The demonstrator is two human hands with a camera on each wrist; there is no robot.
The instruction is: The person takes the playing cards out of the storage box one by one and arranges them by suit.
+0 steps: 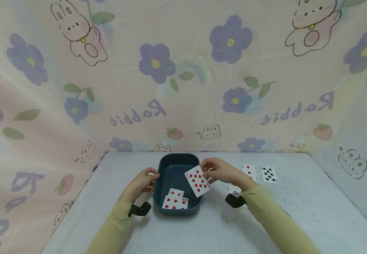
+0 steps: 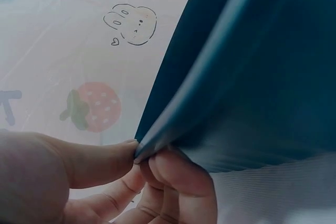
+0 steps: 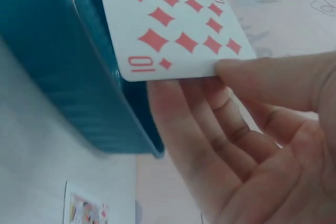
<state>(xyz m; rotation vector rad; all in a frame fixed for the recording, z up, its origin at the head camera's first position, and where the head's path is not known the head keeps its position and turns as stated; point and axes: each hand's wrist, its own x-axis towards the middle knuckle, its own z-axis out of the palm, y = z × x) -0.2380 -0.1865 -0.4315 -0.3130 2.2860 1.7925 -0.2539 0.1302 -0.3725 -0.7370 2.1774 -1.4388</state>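
A dark blue tray (image 1: 161,169) sits mid-table with red cards (image 1: 175,201) lying face up in its near end. My left hand (image 1: 142,182) pinches the tray's left rim (image 2: 157,129) between thumb and fingers (image 2: 178,174). My right hand (image 1: 220,171) holds a ten of diamonds (image 1: 197,180) by its edge over the tray's right side; the right wrist view shows the ten of diamonds (image 3: 173,30) pinched between thumb and fingers (image 3: 210,108), beside the tray wall (image 3: 63,77).
Two cards lie face up at the right: a red one (image 1: 249,172) and a clubs card (image 1: 269,174). Another card (image 1: 233,189) lies under my right wrist. Patterned rabbit-and-flower fabric walls off the back and sides of the white table (image 1: 313,211).
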